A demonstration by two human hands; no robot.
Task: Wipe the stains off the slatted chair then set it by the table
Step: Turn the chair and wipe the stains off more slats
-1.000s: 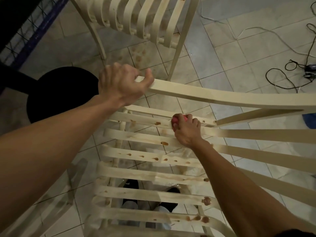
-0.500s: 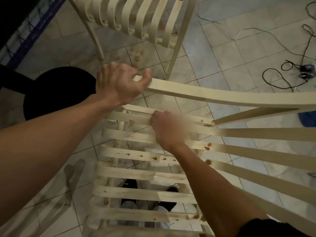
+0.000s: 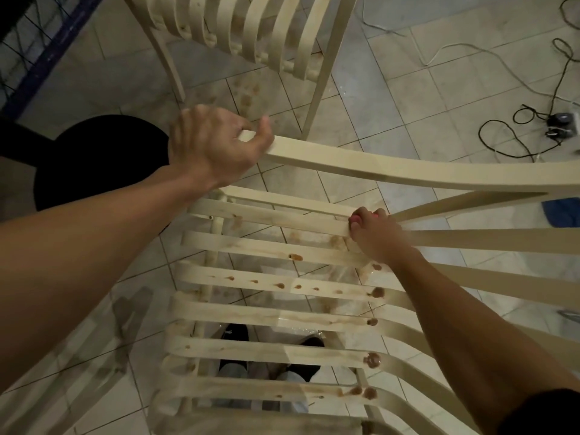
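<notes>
A cream slatted chair [image 3: 266, 277] fills the lower middle of the view, its slats dotted with brown stains [image 3: 295, 257]. My left hand [image 3: 213, 146] grips the end of the chair's armrest [image 3: 376, 164]. My right hand [image 3: 375, 235] holds a small pink wiping pad [image 3: 356, 219] and presses it on an upper slat at the right side of the seat. Most of the pad is hidden under my fingers.
A second slatted chair [image 3: 251, 29] stands on the tiled floor ahead. A black round stool [image 3: 94, 158] is at the left. Black cables [image 3: 518, 136] and a plug lie at the right, near a blue cloth [image 3: 561, 211]. My feet show below the slats.
My right hand slid left along the slat, then back to the right to where the pink pad shows again. My left hand kept its grip on the armrest.
</notes>
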